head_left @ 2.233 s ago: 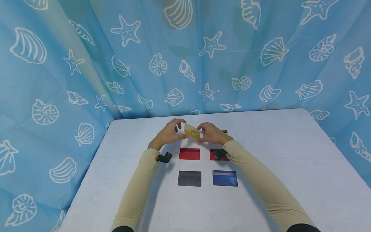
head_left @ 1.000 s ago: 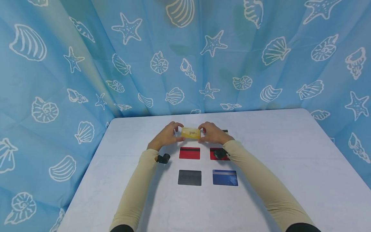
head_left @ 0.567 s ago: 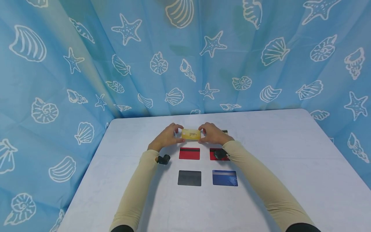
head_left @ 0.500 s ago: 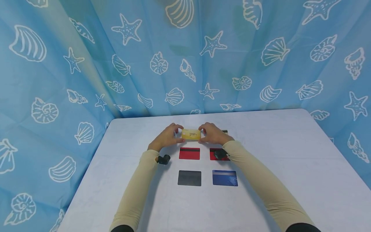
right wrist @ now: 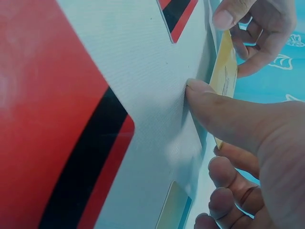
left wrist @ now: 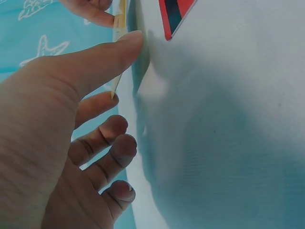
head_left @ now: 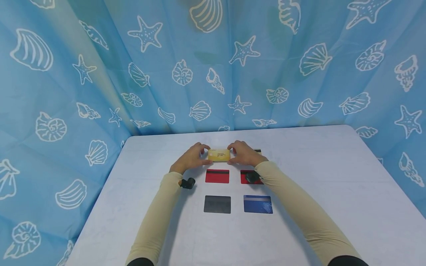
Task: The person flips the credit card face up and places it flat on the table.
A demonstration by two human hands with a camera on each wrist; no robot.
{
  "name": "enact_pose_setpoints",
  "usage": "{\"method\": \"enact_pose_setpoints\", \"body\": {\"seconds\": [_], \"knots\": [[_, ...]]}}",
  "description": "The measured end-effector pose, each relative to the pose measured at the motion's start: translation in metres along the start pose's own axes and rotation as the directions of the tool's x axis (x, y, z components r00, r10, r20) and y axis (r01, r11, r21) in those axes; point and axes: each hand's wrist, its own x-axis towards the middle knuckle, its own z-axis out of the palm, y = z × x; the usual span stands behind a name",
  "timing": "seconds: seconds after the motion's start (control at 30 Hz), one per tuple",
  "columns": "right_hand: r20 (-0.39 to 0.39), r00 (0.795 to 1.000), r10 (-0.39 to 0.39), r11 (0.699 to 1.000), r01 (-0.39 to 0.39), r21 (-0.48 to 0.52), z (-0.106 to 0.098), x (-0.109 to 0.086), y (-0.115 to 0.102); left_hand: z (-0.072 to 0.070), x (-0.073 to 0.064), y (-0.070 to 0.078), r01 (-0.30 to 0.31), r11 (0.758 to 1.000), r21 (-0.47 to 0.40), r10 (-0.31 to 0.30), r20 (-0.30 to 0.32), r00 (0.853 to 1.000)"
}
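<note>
A yellow plastic card (head_left: 219,155) is held up by its two short ends over the far part of the white table. My left hand (head_left: 190,159) pinches the left end between thumb and forefinger, while my right hand (head_left: 244,153) pinches the right end the same way. In the right wrist view the yellow card (right wrist: 224,76) stands steeply tilted, dark lettering on its face. The other fingers of the left hand (left wrist: 71,119) are loosely curled. Nearest to the hands lies a red card (head_left: 217,176) with a black stripe.
A second red card (head_left: 245,177) is partly hidden by the right wrist camera (head_left: 252,177). Closer in lie a dark grey card (head_left: 217,204) and a blue card (head_left: 258,204). Another striped card (head_left: 258,151) peeks out behind the right hand. A blue shell-print curtain (head_left: 186,99) hangs behind the table.
The yellow card was slanted, its right end lower; it has been turned level and lowered slightly toward the table. The left hand came down a little with it. The other cards have stayed put.
</note>
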Motion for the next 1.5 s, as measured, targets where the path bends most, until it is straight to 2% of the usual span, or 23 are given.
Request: {"method": "enact_pose_setpoints", "body": {"seconds": [0.17, 0.43, 1.5], "knots": [[0.002, 1.000, 0.001, 1.000, -0.001, -0.002, -0.0006, -0.0008, -0.0018, 0.0010, 0.0002, 0.0001, 0.014, 1.000, 0.005, -0.014, 0.009, 1.000], [0.004, 0.999, 0.046, 0.999, -0.046, -0.007, 0.0000, -0.0005, -0.0021, 0.0006, -0.0018, 0.0031, 0.021, 1.000, 0.022, -0.022, 0.017, 1.000], [0.016, 0.998, 0.053, 0.999, -0.053, 0.003, 0.0010, 0.0025, -0.0011, 0.0020, 0.0004, -0.0024, 0.003, 1.000, 0.014, -0.003, 0.042, 0.999]]}}
